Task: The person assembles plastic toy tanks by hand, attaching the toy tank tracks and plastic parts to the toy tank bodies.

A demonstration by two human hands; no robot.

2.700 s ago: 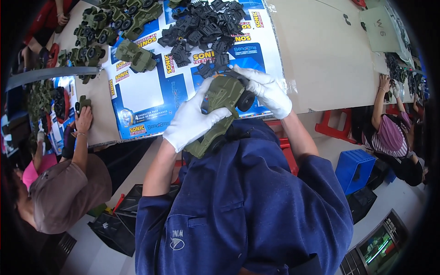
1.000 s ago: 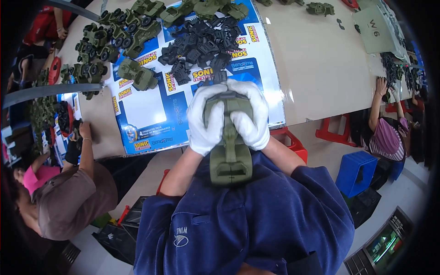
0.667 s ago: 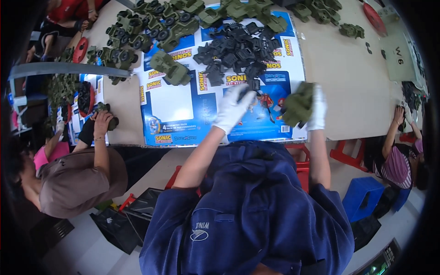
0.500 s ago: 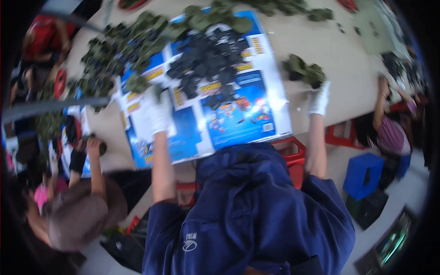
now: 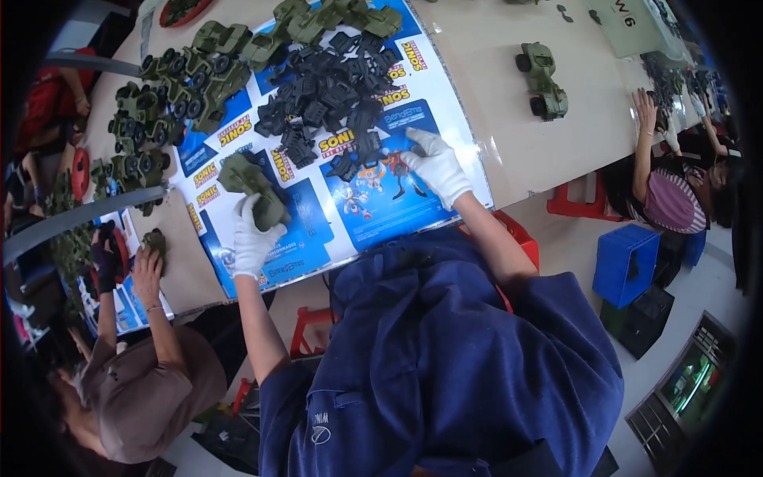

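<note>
My left hand (image 5: 256, 237), in a white glove, grips an olive-green toy vehicle (image 5: 253, 184) over the near left part of the printed sheet (image 5: 310, 226). Its thumb and fingers press against the toy's near side. My right hand (image 5: 441, 168), gloved too, is over the sheet with thumb and fingers apart; no part shows between them. Closest to its fingertips lie several small black plastic parts (image 5: 367, 147), at the near end of a larger black pile (image 5: 322, 91). A wheeled green toy vehicle (image 5: 542, 82) stands alone on the table to the right.
Many green toy vehicles (image 5: 191, 83) crowd the table's left and far side. Grey curved bars (image 5: 87, 219) cross at the left. Co-workers' hands (image 5: 148, 274) show at left and right (image 5: 645, 111). A blue crate (image 5: 628, 262) and red stools (image 5: 584, 199) are beyond the table edge.
My right hand has left the green vehicle on the right and come leftward over the sheet. My left hand holds a vehicle nearer to me. The view has shifted somewhat.
</note>
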